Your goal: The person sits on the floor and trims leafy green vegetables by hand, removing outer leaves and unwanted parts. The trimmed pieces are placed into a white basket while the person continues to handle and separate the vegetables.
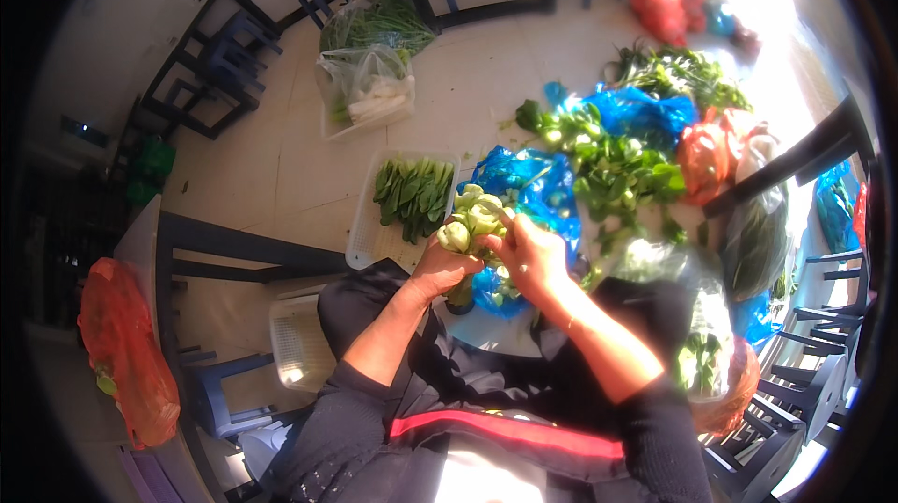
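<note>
A bunch of bok choy [475, 218] with pale green stem ends turned up is gathered between my hands, above my lap. My left hand [440, 267] is wrapped round it from the left. On its right side, the fingers of my right hand [535, 258] are closed against the stems; some fingertips are hidden. Just beyond my left hand, a white plastic basket [367, 239] holds a row of trimmed leafy greens [412, 192]. Under and beyond the bunch lies an opened blue plastic bag [547, 187] with bits of greens in it.
Loose leafy greens [627, 166] spread over the floor at right, beside red bags [703, 159] and a clear bag [706, 339]. Farther off, a clear bag of white radishes [379, 96] sits in a basket. A dark table frame [248, 246] stands left; stools [804, 391] are at right.
</note>
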Demonstrator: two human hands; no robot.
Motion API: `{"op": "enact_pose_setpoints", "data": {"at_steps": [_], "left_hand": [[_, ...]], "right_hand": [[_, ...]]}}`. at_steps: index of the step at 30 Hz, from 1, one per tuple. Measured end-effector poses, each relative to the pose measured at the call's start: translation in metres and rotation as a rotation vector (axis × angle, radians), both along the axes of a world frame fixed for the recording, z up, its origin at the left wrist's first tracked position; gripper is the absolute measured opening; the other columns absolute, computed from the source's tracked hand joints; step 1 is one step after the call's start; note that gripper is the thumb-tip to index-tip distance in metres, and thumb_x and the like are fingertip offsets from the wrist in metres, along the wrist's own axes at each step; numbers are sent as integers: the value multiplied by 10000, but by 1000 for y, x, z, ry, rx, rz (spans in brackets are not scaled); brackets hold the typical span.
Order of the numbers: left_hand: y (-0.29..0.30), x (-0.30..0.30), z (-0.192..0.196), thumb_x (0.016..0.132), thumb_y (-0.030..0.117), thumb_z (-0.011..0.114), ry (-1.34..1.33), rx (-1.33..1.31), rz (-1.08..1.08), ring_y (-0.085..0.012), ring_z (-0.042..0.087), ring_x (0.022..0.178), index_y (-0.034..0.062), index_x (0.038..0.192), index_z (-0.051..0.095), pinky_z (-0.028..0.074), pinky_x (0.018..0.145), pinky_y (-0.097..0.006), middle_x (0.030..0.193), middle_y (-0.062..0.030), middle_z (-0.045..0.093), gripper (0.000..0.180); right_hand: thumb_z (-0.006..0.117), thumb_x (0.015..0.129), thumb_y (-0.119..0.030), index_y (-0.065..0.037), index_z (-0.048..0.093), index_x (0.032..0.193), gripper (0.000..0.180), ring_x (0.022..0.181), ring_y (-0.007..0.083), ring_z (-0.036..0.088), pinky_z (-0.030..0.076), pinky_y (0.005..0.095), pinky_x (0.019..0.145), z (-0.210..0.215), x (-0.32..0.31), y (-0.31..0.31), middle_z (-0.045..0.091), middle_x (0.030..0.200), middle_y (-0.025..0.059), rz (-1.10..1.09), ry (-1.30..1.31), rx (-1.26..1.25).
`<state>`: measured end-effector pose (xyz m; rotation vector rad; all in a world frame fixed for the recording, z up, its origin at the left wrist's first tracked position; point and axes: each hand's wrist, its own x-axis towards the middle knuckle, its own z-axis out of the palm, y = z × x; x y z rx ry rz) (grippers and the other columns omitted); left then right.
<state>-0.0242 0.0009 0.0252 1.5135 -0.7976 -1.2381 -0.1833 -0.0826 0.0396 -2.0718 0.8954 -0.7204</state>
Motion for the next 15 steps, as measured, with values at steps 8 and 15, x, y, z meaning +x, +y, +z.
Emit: {"op": "enact_pose_setpoints", "data": {"at_steps": [8, 15], "left_hand": [[2, -3, -12, 649, -91, 660, -121, -29, -20, -142, 608, 1014, 13, 1179, 579, 501, 871, -279, 1101, -34, 642, 546], [-14, 11, -17, 691, 32, 716, -423, -167, 121, -227, 665, 998, 27, 1199, 541, 517, 867, -321, 1065, -124, 681, 537]], "right_hand": [[721, 870, -342, -29, 579, 906, 345, 684, 342, 675, 532, 394, 596, 1, 8, 6, 669, 738, 161, 24, 192, 5], [751, 853, -356, -16, 606, 962, 385, 552, 239, 565, 469, 346, 545, 8, 4, 3, 537, 633, 81, -89, -163, 76]]}}
